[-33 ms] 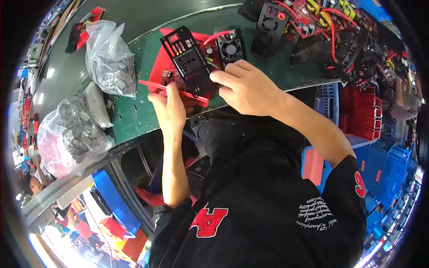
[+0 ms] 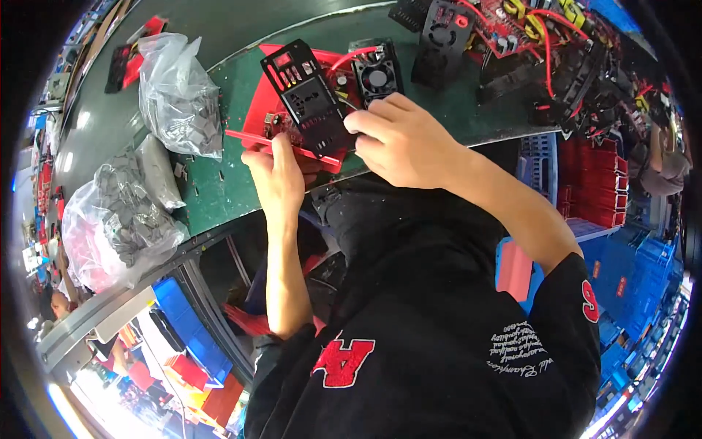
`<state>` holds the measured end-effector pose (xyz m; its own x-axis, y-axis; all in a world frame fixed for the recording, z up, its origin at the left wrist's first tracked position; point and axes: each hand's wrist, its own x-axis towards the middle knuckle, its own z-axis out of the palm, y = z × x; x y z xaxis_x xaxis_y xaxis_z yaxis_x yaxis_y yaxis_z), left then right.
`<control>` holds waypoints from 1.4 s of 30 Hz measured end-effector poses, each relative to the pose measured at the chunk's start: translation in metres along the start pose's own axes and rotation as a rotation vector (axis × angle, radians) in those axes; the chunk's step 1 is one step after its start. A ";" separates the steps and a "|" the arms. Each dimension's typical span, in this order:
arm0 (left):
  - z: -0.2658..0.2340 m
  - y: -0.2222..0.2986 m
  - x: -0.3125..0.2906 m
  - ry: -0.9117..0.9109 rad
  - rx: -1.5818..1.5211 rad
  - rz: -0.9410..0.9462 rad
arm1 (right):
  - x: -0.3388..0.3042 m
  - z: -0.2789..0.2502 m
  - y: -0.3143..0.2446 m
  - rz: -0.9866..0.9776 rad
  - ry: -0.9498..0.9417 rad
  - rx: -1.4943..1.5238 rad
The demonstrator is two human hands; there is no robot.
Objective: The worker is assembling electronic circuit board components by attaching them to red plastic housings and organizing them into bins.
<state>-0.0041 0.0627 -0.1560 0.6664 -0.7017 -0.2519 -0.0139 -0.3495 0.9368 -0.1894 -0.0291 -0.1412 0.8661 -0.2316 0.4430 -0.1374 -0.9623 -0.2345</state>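
Note:
A red open housing (image 2: 253, 110) with a circuit board inside lies near the table's front edge. My left hand (image 2: 275, 174) grips its near-left edge, thumb on top and fingers curled underneath. Tilted over the housing is a black panel (image 2: 322, 130) with a socket and several cut-outs. My right hand (image 2: 409, 143) is closed at the panel's right edge, thumb and forefinger pinching there; the exact contact is partly hidden. Beyond those fingers stands a black end piece with a fan (image 2: 377, 77), and a red wire (image 2: 354, 55) runs from it to the board.
Clear bags of grey parts (image 2: 180, 99) (image 2: 124, 212) lie on the left of the green table (image 2: 219, 197). A black fan plate (image 2: 441, 40) and a pile of red circuit boards with wires (image 2: 512, 29) occupy the right. Below are blue crates (image 2: 629, 271) and red parts (image 2: 596, 175).
Both hands keep their hold. The panel and fan piece sit very slightly further left; otherwise the scene looks the same.

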 end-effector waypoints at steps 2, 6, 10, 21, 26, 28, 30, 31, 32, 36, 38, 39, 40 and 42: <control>-0.003 0.002 0.001 -0.075 -0.036 -0.018 | 0.010 -0.004 -0.004 0.081 0.140 0.172; -0.004 -0.012 0.004 -0.033 -0.047 -0.018 | 0.021 0.003 -0.004 0.458 0.456 0.597; 0.000 -0.015 0.002 -0.024 -0.022 0.017 | 0.024 0.005 -0.002 0.391 0.295 0.330; 0.003 -0.022 0.011 -0.118 -0.156 0.161 | -0.015 0.006 -0.024 0.901 0.199 0.417; -0.013 -0.018 0.014 -0.174 -0.251 -0.116 | 0.025 -0.036 -0.015 0.921 0.172 -0.129; -0.009 -0.012 0.011 -0.211 -0.280 -0.145 | 0.064 -0.059 0.025 0.735 0.441 0.051; -0.006 -0.005 0.008 -0.186 -0.293 -0.142 | 0.132 -0.075 0.078 0.936 0.278 0.681; -0.004 -0.008 0.010 -0.165 -0.333 -0.143 | 0.167 -0.061 0.124 1.004 0.095 1.070; -0.007 -0.009 0.015 -0.196 -0.315 -0.176 | 0.201 -0.052 0.138 1.229 0.208 1.252; -0.011 0.001 0.031 -0.125 -0.345 -0.269 | 0.292 0.065 0.244 1.378 0.634 1.459; 0.048 0.037 0.040 -0.347 -0.403 -0.206 | 0.250 0.049 0.394 1.493 0.932 1.077; 0.049 0.032 0.056 -0.342 -0.382 -0.221 | 0.262 0.065 0.394 1.501 0.913 1.097; 0.032 0.023 0.073 -0.269 -0.357 -0.243 | 0.302 0.097 0.352 1.547 1.005 1.123; 0.015 0.023 0.096 -0.154 -0.360 -0.273 | 0.358 0.093 0.307 1.585 1.086 1.150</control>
<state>0.0489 -0.0222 -0.1622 0.4912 -0.7076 -0.5080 0.4232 -0.3159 0.8492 0.1234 -0.3938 -0.1353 -0.1986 -0.8485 -0.4905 0.3620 0.4016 -0.8413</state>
